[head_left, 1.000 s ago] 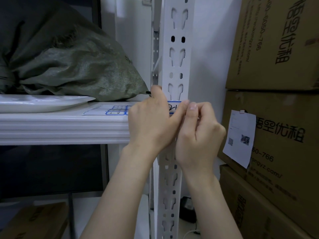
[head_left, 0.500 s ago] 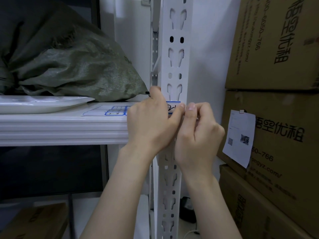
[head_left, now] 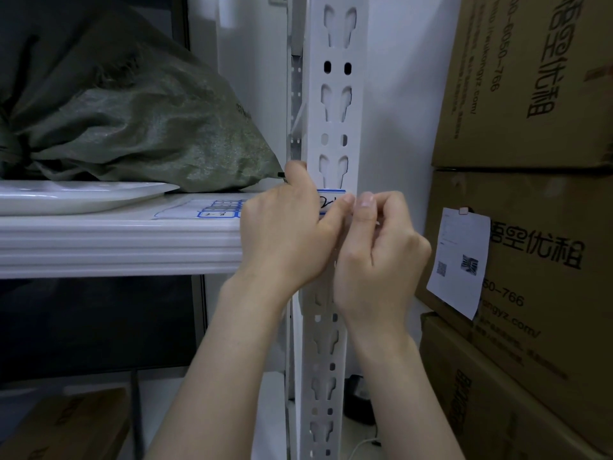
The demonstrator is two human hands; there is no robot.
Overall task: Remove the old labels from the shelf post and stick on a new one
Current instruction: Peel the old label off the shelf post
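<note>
The label (head_left: 328,198) sits on the front of the white post (head_left: 335,127) at shelf (head_left: 116,240) height. The left hand (head_left: 285,234) grips the post from 9 o'clock, its thumb (head_left: 336,212) lying across the label's lower edge. The right hand (head_left: 381,250), touching it from 3 o'clock, is curled, with its index fingertip (head_left: 366,202) at the label's right end; a pinch cannot be told. A label sheet (head_left: 219,209) lies on the shelf at 9 o'clock.
</note>
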